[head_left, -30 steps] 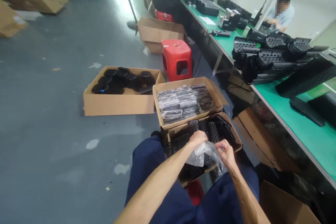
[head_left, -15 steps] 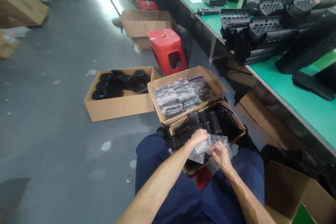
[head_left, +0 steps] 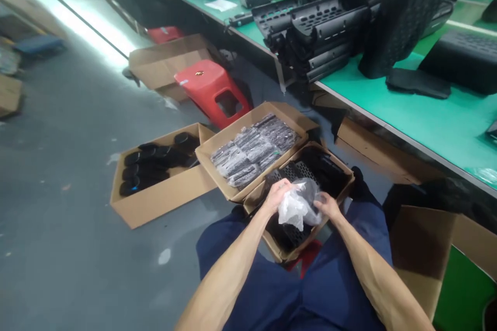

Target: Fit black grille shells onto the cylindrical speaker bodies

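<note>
Both of my hands hold a crumpled clear plastic bag (head_left: 293, 210) above an open cardboard box (head_left: 254, 197) between my knees. My left hand (head_left: 277, 196) grips its left side with bent fingers. On the opposite side, the fingers of my right hand (head_left: 327, 206) are closed on the plastic. The bag looks darker near its right part; whether something is inside or the black shows through, I cannot tell. Black perforated parts (head_left: 297, 170) lie in the box under my hands.
Beyond it, a carton (head_left: 205, 151) holds plastic-wrapped bundles (head_left: 248, 147). Another carton (head_left: 166, 200) at left contains black rounded parts (head_left: 149, 165). A red stool (head_left: 205, 88) stands behind. Black perforated housings (head_left: 326, 26) are stacked on the green bench (head_left: 357, 98) to the right.
The view has turned right, so the bench shows more. The bag has bunched up and looks fuller and whiter between my hands, and my right hand has shifted slightly up.
</note>
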Tool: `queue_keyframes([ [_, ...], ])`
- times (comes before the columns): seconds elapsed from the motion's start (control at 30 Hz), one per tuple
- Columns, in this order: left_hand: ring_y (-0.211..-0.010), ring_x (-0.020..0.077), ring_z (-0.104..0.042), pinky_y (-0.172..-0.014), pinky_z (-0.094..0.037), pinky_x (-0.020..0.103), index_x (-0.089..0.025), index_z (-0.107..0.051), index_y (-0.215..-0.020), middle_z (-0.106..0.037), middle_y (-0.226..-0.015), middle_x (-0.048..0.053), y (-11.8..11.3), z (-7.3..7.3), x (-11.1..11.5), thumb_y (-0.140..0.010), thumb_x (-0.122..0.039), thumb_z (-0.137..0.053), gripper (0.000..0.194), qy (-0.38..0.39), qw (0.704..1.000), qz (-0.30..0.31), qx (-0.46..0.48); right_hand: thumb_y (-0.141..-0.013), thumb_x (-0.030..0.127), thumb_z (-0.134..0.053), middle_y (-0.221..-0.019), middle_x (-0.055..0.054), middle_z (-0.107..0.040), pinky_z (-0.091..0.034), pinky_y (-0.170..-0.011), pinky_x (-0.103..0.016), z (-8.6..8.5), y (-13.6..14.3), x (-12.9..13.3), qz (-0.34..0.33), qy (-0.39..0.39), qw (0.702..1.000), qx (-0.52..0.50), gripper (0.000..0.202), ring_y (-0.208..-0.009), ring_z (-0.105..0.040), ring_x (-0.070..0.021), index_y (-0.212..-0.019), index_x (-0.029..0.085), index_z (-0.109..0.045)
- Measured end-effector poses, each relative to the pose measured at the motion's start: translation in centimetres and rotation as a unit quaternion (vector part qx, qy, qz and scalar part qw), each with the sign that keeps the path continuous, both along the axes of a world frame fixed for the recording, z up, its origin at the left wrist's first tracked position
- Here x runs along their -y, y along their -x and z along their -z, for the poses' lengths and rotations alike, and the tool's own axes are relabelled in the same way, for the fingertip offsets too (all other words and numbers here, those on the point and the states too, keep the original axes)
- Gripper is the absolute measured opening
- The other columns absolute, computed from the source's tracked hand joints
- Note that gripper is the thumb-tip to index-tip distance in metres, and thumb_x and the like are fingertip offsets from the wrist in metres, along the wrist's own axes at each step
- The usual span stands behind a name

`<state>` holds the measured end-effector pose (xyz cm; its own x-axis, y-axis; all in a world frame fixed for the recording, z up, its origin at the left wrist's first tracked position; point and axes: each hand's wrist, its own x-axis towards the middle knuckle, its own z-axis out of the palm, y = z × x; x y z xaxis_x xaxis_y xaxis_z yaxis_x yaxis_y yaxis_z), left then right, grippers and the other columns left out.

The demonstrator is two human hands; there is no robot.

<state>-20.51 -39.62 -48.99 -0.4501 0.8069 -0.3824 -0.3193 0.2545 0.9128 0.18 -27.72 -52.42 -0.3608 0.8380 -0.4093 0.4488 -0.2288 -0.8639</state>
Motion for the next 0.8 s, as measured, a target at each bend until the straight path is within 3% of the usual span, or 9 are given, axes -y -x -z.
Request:
queue_keyframes([
  [0.07, -0.061, 0.018, -0.059, -0.059, -0.044, 0.029, -0.021, -0.056, -0.067, -0.071, -0.07, 0.004, 0.6, -0.6, 0.4, -0.072, -0.044, -0.069, 0.027, 0.009, 1.0, -0.014, -0.01, -0.066, 0.041, -0.079, -0.068, -0.001, -0.067, -0.051, -0.077, -0.037, -0.4, 0.4, 0.3, 0.0, -0.02, 1.0, 0.006, 0.022, -0.074, -0.064, -0.0257, -0.079, 0.024, -0.076],
  [0.2, -0.061, 0.0162, -0.054, -0.06, -0.041, 0.029, -0.022, -0.058, -0.077, -0.063, -0.069, -0.001, 2.0, -1.8, 1.7, -0.072, -0.042, -0.069, 0.023, 0.015, 0.998, -0.049, -0.047, -0.075, 0.048, -0.072, -0.076, -0.003, -0.071, -0.05, -0.079, -0.036, -2.5, 0.8, 0.3, -0.016, -0.068, 0.997, -0.018, 0.029, -0.075, -0.062, -0.0244, -0.089, 0.024, -0.08],
  [0.37, -0.077, 0.0183, -0.059, -0.077, -0.045, 0.029, -0.024, -0.069, -0.107, -0.064, -0.08, -0.002, 2.9, -3.5, 2.4, -0.064, -0.042, -0.082, 0.048, 0.024, 0.992, -0.011, -0.124, -0.08, 0.045, -0.071, -0.094, -0.006, -0.071, -0.05, -0.086, -0.036, -5.9, 2.2, 2.1, -0.058, -0.116, 0.988, -0.079, 0.022, -0.09, -0.063, -0.0263, -0.085, 0.024, -0.078],
  [0.43, -0.078, 0.0198, -0.059, -0.078, -0.045, 0.029, -0.023, -0.074, -0.091, -0.065, -0.077, -0.001, 3.3, -4.0, 2.9, -0.06, -0.041, -0.085, 0.037, 0.033, 0.988, 0.023, -0.149, -0.08, 0.042, -0.073, -0.097, -0.005, -0.071, -0.05, -0.09, -0.037, -6.6, 2.6, 4.2, -0.13, -0.11, 0.978, -0.12, 0.019, -0.095, -0.064, -0.0264, -0.088, 0.025, -0.079],
  [0.53, -0.07, 0.0195, -0.054, -0.071, -0.044, 0.03, -0.022, -0.063, -0.059, -0.06, -0.066, 0.001, 4.4, -4.4, 4.6, -0.061, -0.041, -0.084, 0.028, 0.044, 0.989, 0.013, -0.141, -0.077, 0.038, -0.081, -0.103, -0.004, -0.073, -0.051, -0.089, -0.037, -6.4, 2.2, 7.5, -0.259, -0.024, 0.952, -0.163, 0.032, -0.095, -0.066, -0.0253, -0.107, 0.027, -0.08],
  [0.57, -0.068, 0.0191, -0.053, -0.07, -0.044, 0.03, -0.022, -0.059, -0.054, -0.059, -0.066, 0.001, 4.8, -4.4, 5.5, -0.062, -0.041, -0.083, 0.031, 0.045, 0.99, -0.003, -0.134, -0.075, 0.039, -0.084, -0.104, -0.005, -0.073, -0.052, -0.087, -0.036, -5.9, 1.8, 8.3, -0.257, 0.02, 0.952, -0.167, 0.038, -0.094, -0.067, -0.0251, -0.111, 0.026, -0.079],
  [0.63, -0.07, 0.0192, -0.053, -0.068, -0.044, 0.03, -0.022, -0.053, -0.052, -0.062, -0.072, 0.003, 5.4, -4.2, 7.2, -0.062, -0.04, -0.08, 0.034, 0.045, 0.993, -0.039, -0.107, -0.074, 0.044, -0.085, -0.098, -0.005, -0.074, -0.053, -0.081, -0.034, -4.6, 0.9, 8.6, -0.159, 0.098, 0.969, -0.16, 0.039, -0.09, -0.067, -0.0238, -0.107, 0.023, -0.079],
  [0.73, -0.071, 0.0199, -0.057, -0.067, -0.045, 0.031, -0.022, -0.051, -0.056, -0.067, -0.08, 0.006, 5.6, -3.9, 9.5, -0.063, -0.04, -0.074, 0.03, 0.048, 0.994, -0.09, -0.044, -0.076, 0.052, -0.078, -0.073, -0.001, -0.067, -0.051, -0.066, -0.029, -2.1, -0.2, 6.9, 0.011, 0.155, 0.98, -0.125, 0.033, -0.07, -0.062, -0.0179, -0.083, 0.021, -0.072],
  [0.8, -0.065, 0.0184, -0.055, -0.064, -0.046, 0.032, -0.022, -0.048, -0.057, -0.063, -0.073, 0.004, 5.3, -3.8, 10.3, -0.063, -0.041, -0.069, 0.029, 0.044, 0.992, -0.119, -0.004, -0.075, 0.052, -0.077, -0.064, 0.001, -0.061, -0.047, -0.057, -0.026, -0.5, -0.5, 5.3, 0.047, 0.179, 0.978, -0.094, 0.034, -0.059, -0.056, -0.0149, -0.075, 0.021, -0.064],
])
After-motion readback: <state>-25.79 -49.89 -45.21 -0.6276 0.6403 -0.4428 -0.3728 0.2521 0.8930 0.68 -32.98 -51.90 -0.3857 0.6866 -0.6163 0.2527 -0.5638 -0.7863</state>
